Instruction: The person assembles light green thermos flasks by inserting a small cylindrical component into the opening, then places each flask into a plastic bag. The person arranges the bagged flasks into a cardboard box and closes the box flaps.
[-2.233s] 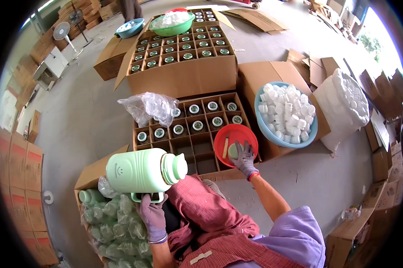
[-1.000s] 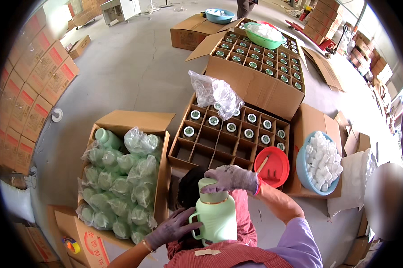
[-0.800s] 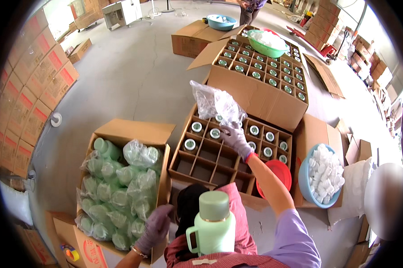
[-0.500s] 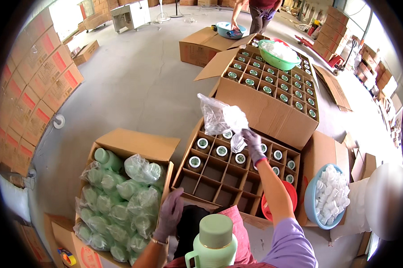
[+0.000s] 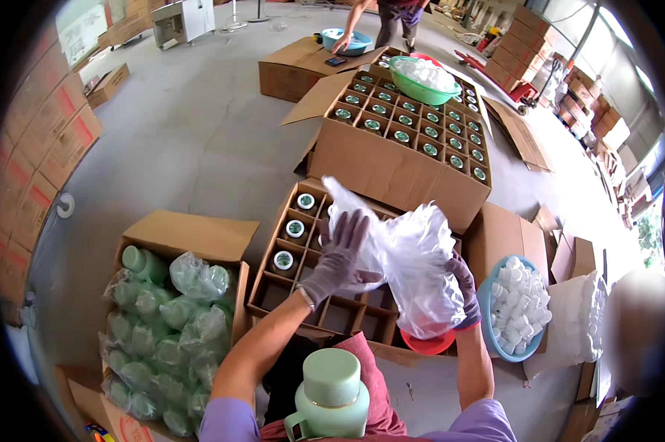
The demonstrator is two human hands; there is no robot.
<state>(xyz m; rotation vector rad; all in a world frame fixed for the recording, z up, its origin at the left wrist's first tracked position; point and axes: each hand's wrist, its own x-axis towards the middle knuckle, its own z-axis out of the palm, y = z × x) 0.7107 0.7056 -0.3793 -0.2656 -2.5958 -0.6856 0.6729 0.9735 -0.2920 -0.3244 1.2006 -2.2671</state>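
Both gloved hands are working a clear plastic bag (image 5: 413, 269) held above the divided box (image 5: 325, 272). The left hand (image 5: 338, 258) is lying against the bag's 9 o'clock side, fingers spread and thumb pinching a fold. The right hand (image 5: 461, 287) is gripping the film at its 4 o'clock edge, fingers curled closed on it. The bag is looking thin, limp and very light, likely slippery under gloves and easy to tear, so pinching at the mouth rim seems the best hold. A pale green flask (image 5: 331, 394) is standing at 6 o'clock in the lap; a red bowl (image 5: 427, 342) is sitting just under the bag.
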